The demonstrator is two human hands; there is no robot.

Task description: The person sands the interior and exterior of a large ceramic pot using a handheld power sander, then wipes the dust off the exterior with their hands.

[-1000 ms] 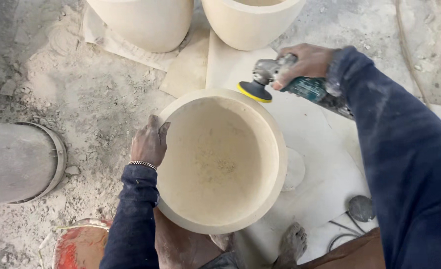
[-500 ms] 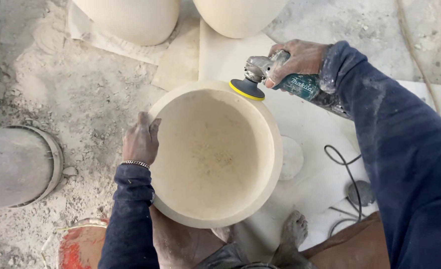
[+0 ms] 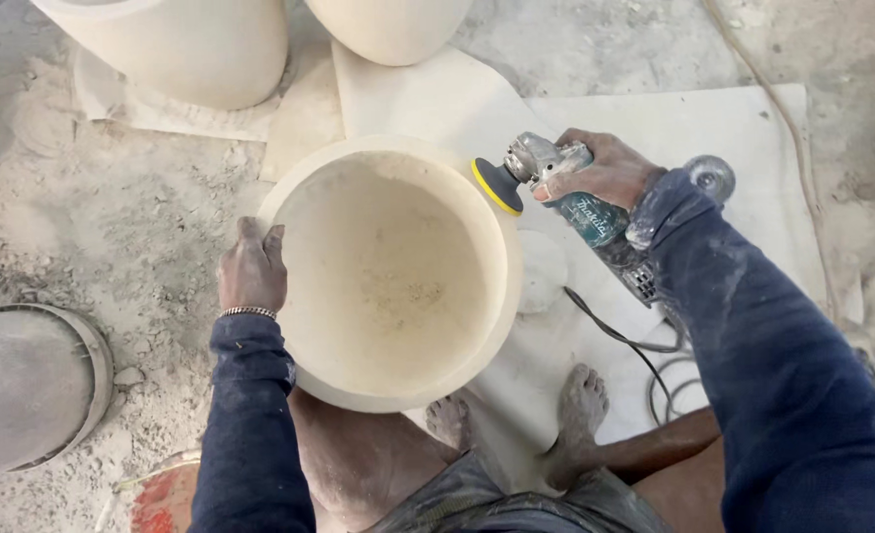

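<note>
View: single head camera, worn by me | Facing: steeply down over my arms and bare feet | Range: close; cream stone pot (image 3: 398,276) fills centre, my left hand (image 3: 252,268) on its rim, my right hand (image 3: 605,170) beside | Shared: no second view.

Two pots (image 3: 191,49) block the far side and a grey drum (image 3: 23,390) the near left; dusty floor (image 3: 112,227) left of the bowl (image 3: 393,271) lies open

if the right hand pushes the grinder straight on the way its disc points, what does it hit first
Probably the rim of the cream stone pot: the right hand aims the angle grinder leftward, its disc beside that rim; depth is unclear.
</note>
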